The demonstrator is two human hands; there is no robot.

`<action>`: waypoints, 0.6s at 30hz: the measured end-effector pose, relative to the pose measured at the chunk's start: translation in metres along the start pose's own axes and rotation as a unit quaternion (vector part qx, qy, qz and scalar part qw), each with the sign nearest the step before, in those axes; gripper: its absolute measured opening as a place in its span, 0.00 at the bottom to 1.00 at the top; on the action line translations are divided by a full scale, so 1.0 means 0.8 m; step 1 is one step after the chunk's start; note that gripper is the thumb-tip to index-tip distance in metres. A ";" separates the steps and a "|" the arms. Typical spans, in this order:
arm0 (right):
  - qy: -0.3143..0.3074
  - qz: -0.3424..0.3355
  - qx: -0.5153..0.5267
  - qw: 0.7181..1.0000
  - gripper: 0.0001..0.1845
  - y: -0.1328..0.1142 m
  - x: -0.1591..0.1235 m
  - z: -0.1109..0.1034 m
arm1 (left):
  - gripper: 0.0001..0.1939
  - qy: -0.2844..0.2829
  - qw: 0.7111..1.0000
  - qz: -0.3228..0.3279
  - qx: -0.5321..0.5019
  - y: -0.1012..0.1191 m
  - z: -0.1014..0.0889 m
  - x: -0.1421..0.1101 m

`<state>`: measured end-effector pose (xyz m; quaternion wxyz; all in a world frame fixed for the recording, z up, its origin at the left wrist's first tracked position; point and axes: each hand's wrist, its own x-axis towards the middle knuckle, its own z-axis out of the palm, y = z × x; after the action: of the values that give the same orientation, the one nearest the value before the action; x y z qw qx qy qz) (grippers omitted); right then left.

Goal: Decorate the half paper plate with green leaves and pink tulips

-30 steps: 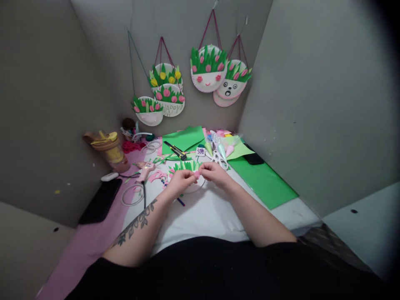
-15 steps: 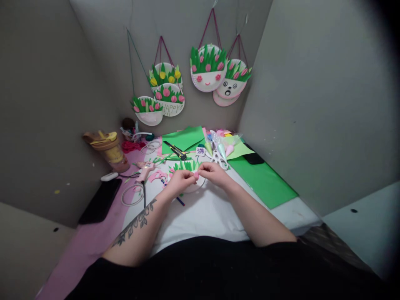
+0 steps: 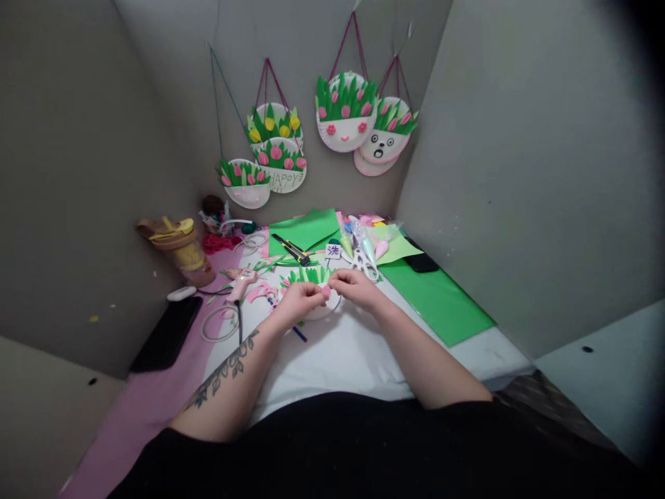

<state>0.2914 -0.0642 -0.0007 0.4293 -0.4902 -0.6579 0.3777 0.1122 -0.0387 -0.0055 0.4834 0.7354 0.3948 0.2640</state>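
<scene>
A small pink paper piece [image 3: 325, 292] is pinched between the thumb and fingers of my left hand [image 3: 303, 299]. Right beside it, my right hand [image 3: 356, 287] is closed with its fingertips together; whatever they hold, if anything, is too small to make out. Under both hands lies a white paper plate [image 3: 325, 314] with green paper leaves [image 3: 307, 274] along its far side, partly covered by my fingers. Pink paper scraps [image 3: 261, 292] and a pink glue gun [image 3: 242, 283] lie left of the plate. A blue pen [image 3: 300, 335] rests just in front of it.
Behind the plate are a box cutter [image 3: 291, 249], white-handled scissors [image 3: 364, 265] and a small sign [image 3: 333, 251]. Green sheets [image 3: 441, 305] lie at right. A black phone [image 3: 167, 334] and a tilted pot [image 3: 185, 251] stand left. Decorated plates [image 3: 346, 132] hang on the wall.
My right fingertips seem to have shifted slightly off the pink paper piece. Otherwise the hands and table things stay as they were; the view has tilted a little.
</scene>
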 end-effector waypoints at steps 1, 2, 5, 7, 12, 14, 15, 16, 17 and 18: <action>-0.005 0.006 0.006 1.000 0.10 0.000 0.000 0.001 | 0.19 0.000 1.000 -0.001 -0.002 0.000 0.000 0.000; -0.009 0.010 0.009 1.000 0.10 0.000 0.000 0.002 | 0.18 0.001 1.000 -0.002 -0.003 0.000 0.001 0.000; -0.014 0.015 0.009 1.000 0.07 0.001 0.001 0.004 | 0.17 -0.004 1.000 -0.022 -0.007 0.002 0.003 -0.002; -0.013 0.018 0.014 1.000 0.06 0.004 0.002 0.005 | 0.16 -0.018 0.999 -0.038 -0.033 0.005 0.005 -0.003; -0.003 0.031 0.019 0.999 0.06 0.010 0.003 0.004 | 0.13 -0.048 0.990 -0.056 -0.123 0.013 0.004 -0.003; -0.004 0.033 0.014 0.999 0.06 0.010 0.003 0.004 | 0.13 -0.051 0.990 -0.057 -0.122 0.015 0.004 -0.003; -0.006 0.031 0.012 0.999 0.06 0.010 0.003 0.005 | 0.13 -0.050 0.991 -0.058 -0.114 0.015 0.004 -0.003; -0.006 0.030 0.009 0.999 0.06 0.010 0.003 0.005 | 0.13 -0.048 0.992 -0.059 -0.103 0.015 0.004 -0.003; -0.006 0.029 0.007 1.000 0.06 0.009 0.002 0.005 | 0.13 -0.046 0.993 -0.061 -0.091 0.015 0.004 -0.003; -0.007 0.029 0.004 1.000 0.06 0.009 0.002 0.006 | 0.13 -0.044 0.994 -0.063 -0.082 0.014 0.004 -0.003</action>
<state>0.2889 -0.0611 -0.0086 0.4156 -0.5044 -0.6450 0.3961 0.1169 -0.0451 0.0033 0.5742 0.6780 0.3957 0.2323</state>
